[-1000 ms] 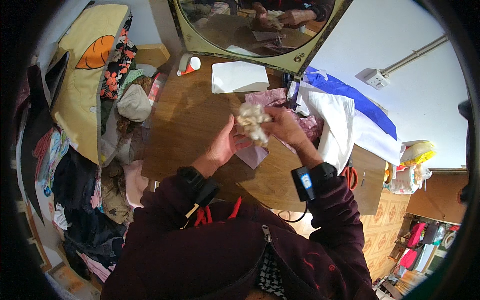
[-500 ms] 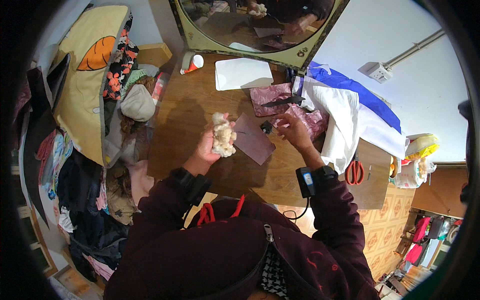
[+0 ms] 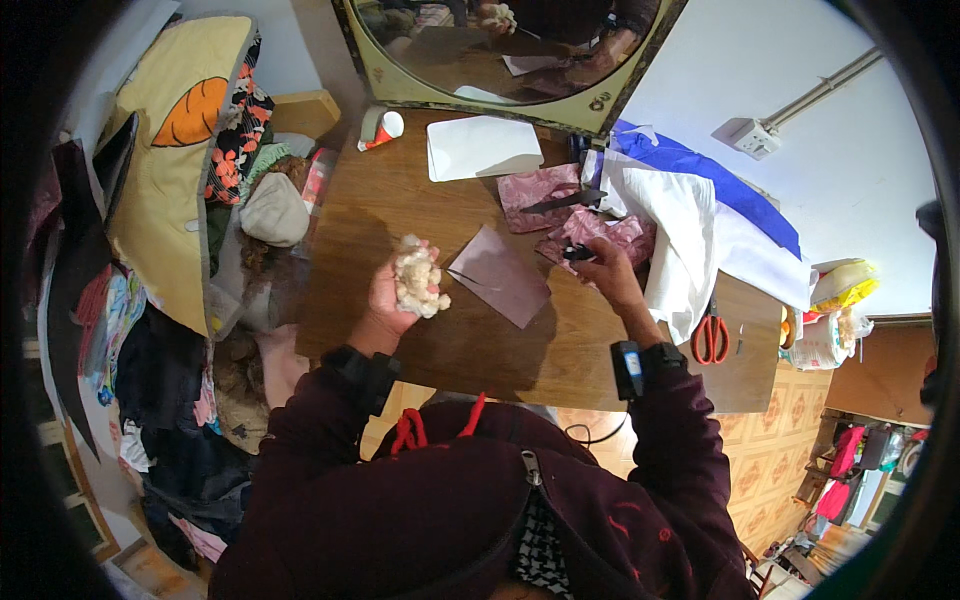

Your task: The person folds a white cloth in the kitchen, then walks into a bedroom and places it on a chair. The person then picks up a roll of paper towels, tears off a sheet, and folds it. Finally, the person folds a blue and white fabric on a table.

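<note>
My left hand (image 3: pixel 385 295), palm up, is closed loosely around a fluffy cream clump (image 3: pixel 421 280) that looks like wool or stuffing. A small black object (image 3: pixel 577 252) is pinched in the fingers of my right hand (image 3: pixel 612 274), over the edge of crumpled pink patterned fabric (image 3: pixel 630 232); its kind is too small to tell. Between my hands lies a flat mauve-brown sheet (image 3: pixel 500 275) on the table, with a thin dark line near its left corner. Behind it, a dark blade-like strip (image 3: pixel 565 202) rests across a folded pink cloth (image 3: pixel 530 188).
Red-handled scissors (image 3: pixel 711 338) lie at the table's right, beside white fabric (image 3: pixel 683 245) and blue material (image 3: pixel 715 185). At the back are a white sheet (image 3: pixel 485 150), a red-and-white cup (image 3: pixel 388 127) and a framed mirror (image 3: pixel 500 100). Clothes (image 3: pixel 180 425) are piled left of the table.
My right hand has picked up the small black object from the table beside the sheet and moved it slightly right. My left hand has shifted left with the fluffy clump.
</note>
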Available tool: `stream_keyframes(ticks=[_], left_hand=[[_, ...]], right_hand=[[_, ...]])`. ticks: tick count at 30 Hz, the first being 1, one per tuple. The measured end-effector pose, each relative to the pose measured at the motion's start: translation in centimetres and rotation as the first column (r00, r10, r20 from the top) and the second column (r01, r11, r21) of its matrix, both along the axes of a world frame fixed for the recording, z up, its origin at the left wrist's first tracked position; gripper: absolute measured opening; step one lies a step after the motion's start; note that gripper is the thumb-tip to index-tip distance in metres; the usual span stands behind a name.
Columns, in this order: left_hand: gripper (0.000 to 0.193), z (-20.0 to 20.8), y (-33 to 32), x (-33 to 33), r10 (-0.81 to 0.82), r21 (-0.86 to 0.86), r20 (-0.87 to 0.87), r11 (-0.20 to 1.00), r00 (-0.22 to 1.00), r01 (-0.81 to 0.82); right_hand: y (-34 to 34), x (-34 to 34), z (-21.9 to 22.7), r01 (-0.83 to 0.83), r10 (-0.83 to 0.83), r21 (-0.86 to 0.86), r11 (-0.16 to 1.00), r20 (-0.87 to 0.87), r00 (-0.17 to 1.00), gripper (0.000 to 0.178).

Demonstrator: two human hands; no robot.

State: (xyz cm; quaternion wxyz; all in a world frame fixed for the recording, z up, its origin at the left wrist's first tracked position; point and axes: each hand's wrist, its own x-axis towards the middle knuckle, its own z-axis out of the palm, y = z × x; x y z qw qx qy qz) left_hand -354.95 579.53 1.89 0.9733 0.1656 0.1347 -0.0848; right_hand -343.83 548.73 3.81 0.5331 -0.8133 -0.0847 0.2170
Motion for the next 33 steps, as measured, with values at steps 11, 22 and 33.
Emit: stream_keyframes(ticks=[11,22,33], left_hand=[[0.031,2.1,-3.0,2.1,-0.12,-0.003,-0.039,0.993,0.992,0.12],[0.019,0.5,-4.0,2.6,-0.156,0.139,-0.054,0.977,0.986,0.162],[0.025,0.7,-0.3,0.4,-0.111,0.114,0.002,0.987,0.994,0.11]], right_hand=[[-4.1,-4.9,4.0,0.278,-0.089,0.453,0.847,-0.394,0.915,0.009],[-2.6,-6.0,3.4,-0.093,0.152,0.231,0.969,-0.253,0.955,0.024],[2.3,-5.1,-1.7,-0.06,0.094,0.115,0.992,-0.317,0.944,0.027]])
